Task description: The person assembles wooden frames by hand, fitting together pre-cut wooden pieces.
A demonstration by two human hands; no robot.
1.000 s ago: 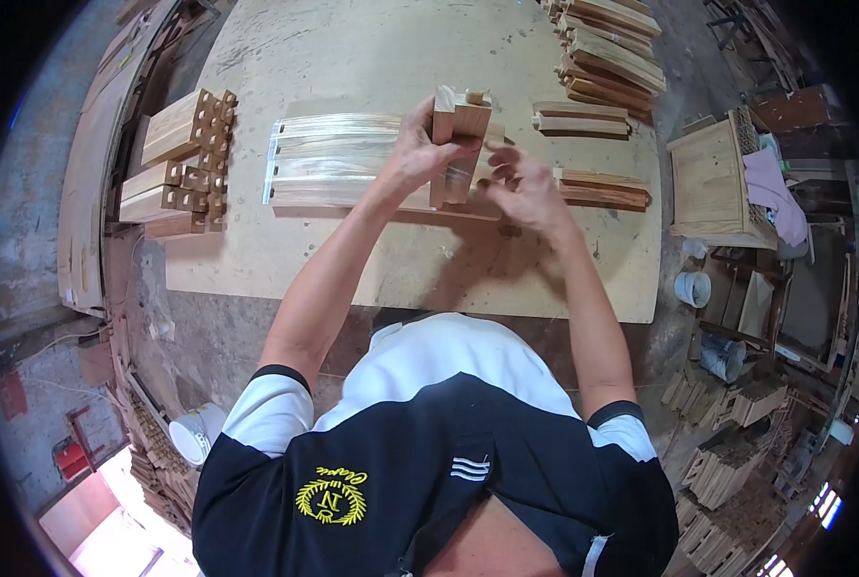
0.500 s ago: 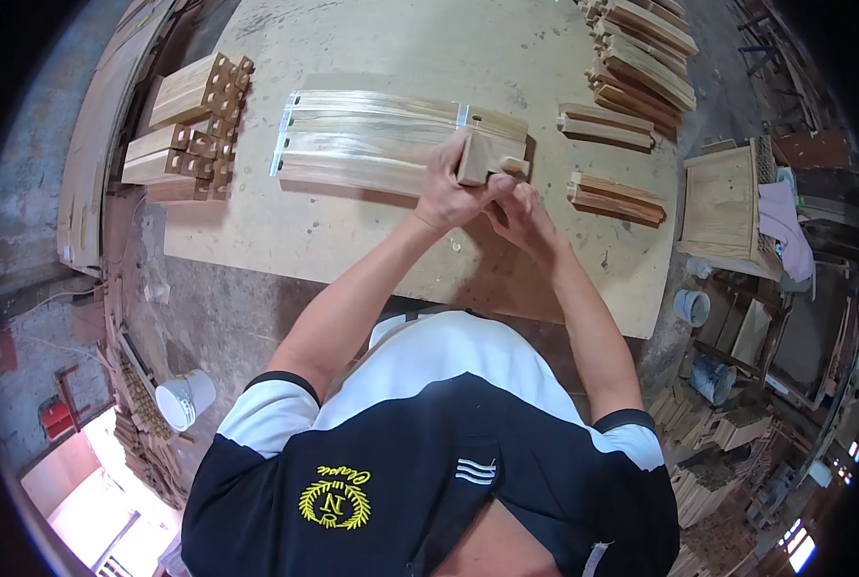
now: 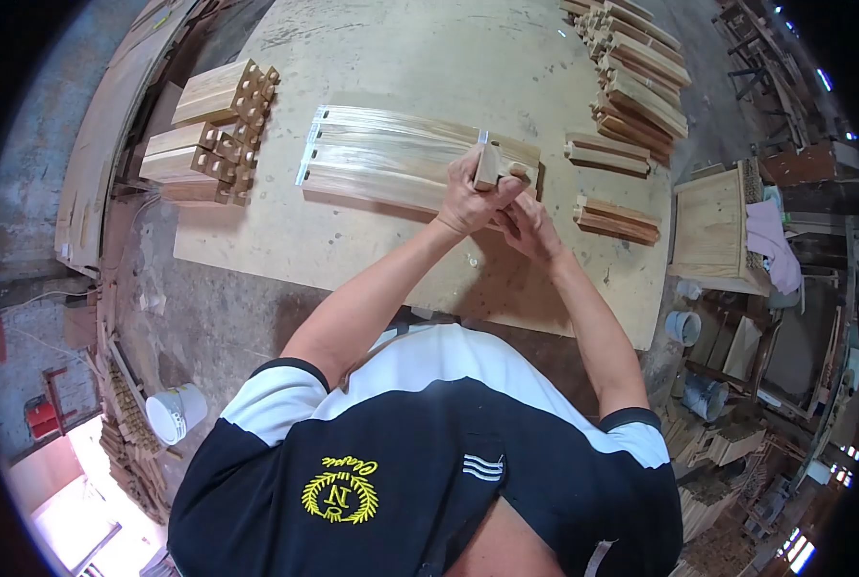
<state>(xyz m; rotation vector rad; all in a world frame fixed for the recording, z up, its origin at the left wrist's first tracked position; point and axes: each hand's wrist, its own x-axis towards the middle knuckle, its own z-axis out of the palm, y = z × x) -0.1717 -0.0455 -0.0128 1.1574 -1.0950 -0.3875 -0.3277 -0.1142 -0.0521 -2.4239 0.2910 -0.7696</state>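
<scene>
Several pale wooden pieces (image 3: 391,154) lie side by side on the table, with slots near their ends and pale bluish strips across them. My left hand (image 3: 468,204) is closed around a short-looking wooden piece (image 3: 486,169), tilted up towards the camera over the right end of the row. Close beside it, my right hand (image 3: 530,227) has its fingers curled at the near side of the same wooden piece. The right fingertips are partly hidden by the left hand and the wood.
The large table (image 3: 256,240) carries stacked slotted wooden blocks (image 3: 199,149) on the left. Grooved wooden pieces (image 3: 617,221) lie on the right, with a longer pile (image 3: 641,82) behind them. On the floor are a white bucket (image 3: 175,413) and a wooden cabinet (image 3: 708,231).
The whole scene has shifted slightly down in view, and the table's left side also to the right. Both hands stay together at the wooden piece, which now leans a little differently.
</scene>
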